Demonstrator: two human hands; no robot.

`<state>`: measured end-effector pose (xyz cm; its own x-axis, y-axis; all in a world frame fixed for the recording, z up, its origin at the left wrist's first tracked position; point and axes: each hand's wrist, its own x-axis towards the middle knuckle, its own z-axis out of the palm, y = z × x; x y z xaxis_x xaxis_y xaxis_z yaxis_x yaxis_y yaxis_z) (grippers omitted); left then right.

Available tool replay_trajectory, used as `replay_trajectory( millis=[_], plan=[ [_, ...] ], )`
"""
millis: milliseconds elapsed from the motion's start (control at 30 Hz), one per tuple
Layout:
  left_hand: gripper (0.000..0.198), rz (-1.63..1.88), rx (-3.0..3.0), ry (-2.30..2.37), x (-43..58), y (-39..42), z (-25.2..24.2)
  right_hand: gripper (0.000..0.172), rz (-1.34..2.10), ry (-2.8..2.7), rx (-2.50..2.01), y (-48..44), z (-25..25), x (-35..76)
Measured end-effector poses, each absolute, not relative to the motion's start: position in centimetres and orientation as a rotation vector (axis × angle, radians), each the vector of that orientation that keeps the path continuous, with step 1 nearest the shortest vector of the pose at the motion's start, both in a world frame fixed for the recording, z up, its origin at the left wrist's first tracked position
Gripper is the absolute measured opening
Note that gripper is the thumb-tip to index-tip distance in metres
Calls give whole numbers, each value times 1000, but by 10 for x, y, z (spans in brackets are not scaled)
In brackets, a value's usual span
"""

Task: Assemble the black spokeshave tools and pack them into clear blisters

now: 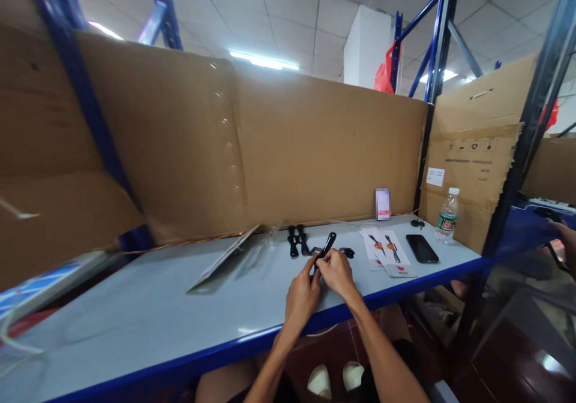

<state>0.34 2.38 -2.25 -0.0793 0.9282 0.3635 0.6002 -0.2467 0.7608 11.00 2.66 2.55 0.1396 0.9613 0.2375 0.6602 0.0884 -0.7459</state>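
Observation:
A glossy black handle (330,242) with a hole near its tip slants up out of my two hands, just above the front part of the table; the rest of the tool is hidden by fingers. My left hand (302,294) is closed around its lower part. From the other side, my right hand (337,271) presses its fingers against the same piece. Beyond them lie black handle-shaped parts (293,242) side by side. A small dark part (347,252) rests just behind my right hand, and a greyish piece (315,250) is partly covered by the handle.
Printed cards (398,262) picturing black-handled tools lie to the right, beside a black phone (422,249) and a water bottle (446,220). Clear plastic bags (261,250) and a tilted flat card (225,259) are at left. Cardboard walls (315,151) enclose the table (148,307).

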Motion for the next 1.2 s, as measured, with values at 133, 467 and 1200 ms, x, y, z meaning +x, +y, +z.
replay_trajectory(
  millis=[133,467,1200],
  plan=[
    [47,1252,1842,1610,1,28,-27,14,511,-1533,-1648,27,23,105],
    [48,1352,1844,1595,2,25,-25,5,547,-1424,-1526,40,10,98],
    [58,1438,1771,1475,-3,24,-22,13,501,-1468,-1429,35,12,92]
  ],
)
